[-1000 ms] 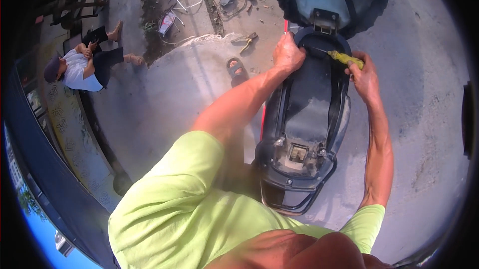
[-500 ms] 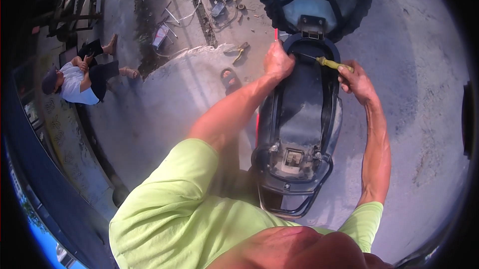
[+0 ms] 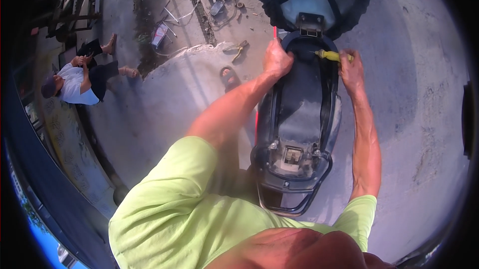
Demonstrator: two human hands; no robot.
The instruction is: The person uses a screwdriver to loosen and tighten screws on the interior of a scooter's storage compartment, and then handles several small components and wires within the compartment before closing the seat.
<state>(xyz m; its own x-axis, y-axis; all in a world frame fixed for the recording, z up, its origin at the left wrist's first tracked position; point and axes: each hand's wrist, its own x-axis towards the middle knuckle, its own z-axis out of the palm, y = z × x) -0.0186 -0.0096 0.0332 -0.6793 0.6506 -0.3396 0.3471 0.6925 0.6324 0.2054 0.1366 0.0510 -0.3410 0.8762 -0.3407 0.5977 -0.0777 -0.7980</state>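
Note:
My right hand point(image 3: 352, 72) is closed around the yellow handle of a screwdriver point(image 3: 329, 56). Its tip points left over the front of the black under-seat compartment point(image 3: 301, 119) of a scooter. My left hand point(image 3: 277, 60) is closed at the compartment's front left edge; what its fingers hold is hidden. A thin red piece point(image 3: 275, 32) shows just above that hand, and I cannot tell whether it is gripped. Beyond both hands the scooter's seat point(image 3: 307, 2) is tipped up on its metal hinge point(image 3: 310, 23), showing a pale blue underside with black straps.
Pliers with yellow handles point(image 3: 239, 52) lie on the concrete left of the scooter. Farther off are loose parts and wires point(image 3: 218, 7) and a small box point(image 3: 159, 35). A black rear grab rail point(image 3: 319, 181) stands nearest me. Another person point(image 3: 82, 77) sits at the far left.
My right hand has shifted slightly forward and left with the screwdriver. Less of the shaft shows, and the handle lies more level. My left hand stays nearly where it was.

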